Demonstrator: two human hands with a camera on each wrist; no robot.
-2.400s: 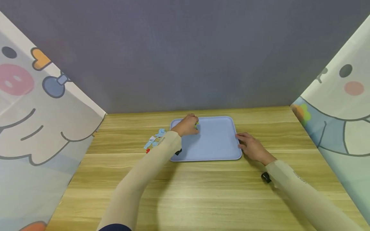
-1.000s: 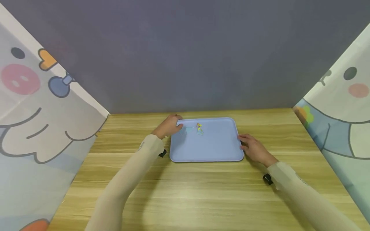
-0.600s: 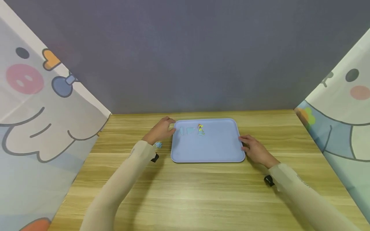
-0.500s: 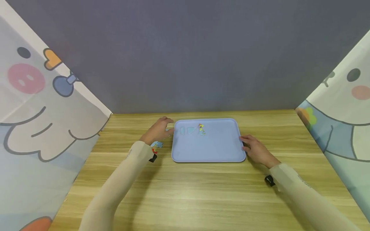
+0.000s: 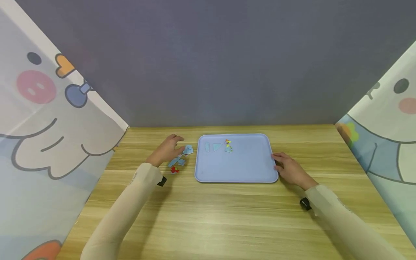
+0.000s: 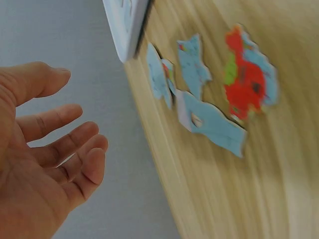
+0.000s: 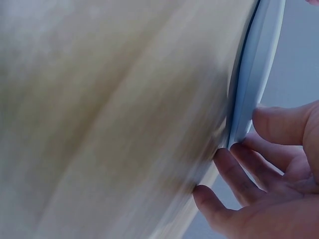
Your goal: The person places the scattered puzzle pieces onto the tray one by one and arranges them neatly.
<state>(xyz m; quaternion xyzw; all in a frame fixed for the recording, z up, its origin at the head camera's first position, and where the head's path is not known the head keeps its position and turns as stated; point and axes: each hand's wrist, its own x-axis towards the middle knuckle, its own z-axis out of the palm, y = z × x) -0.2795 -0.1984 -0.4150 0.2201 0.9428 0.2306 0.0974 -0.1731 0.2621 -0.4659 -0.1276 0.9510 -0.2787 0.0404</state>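
My left hand (image 5: 165,150) hovers above the left part of the table with its fingers loosely bent and nothing in them. Just beside it lie several light-blue puzzle pieces (image 6: 214,124), one bearing a red figure (image 6: 246,82). Three more pieces lie along the far left of a pale blue tray (image 5: 237,162): a narrow piece (image 5: 207,146), a wider piece (image 5: 217,146) and a piece with yellow on it (image 5: 228,146). At the tray's right side, my right hand (image 5: 289,169) touches the outer edge with its thumb and fingertips, its fingers relaxed.
The wooden table (image 5: 227,216) runs back to a grey wall (image 5: 227,72). Cartoon-printed panels (image 5: 48,119) flank it on the left and right. Each wrist carries a small black device.
My left hand released pieces on the tray and moved left off it, past the tray's edge to the loose pieces, uncovering them. My right hand stayed at the tray's right edge.
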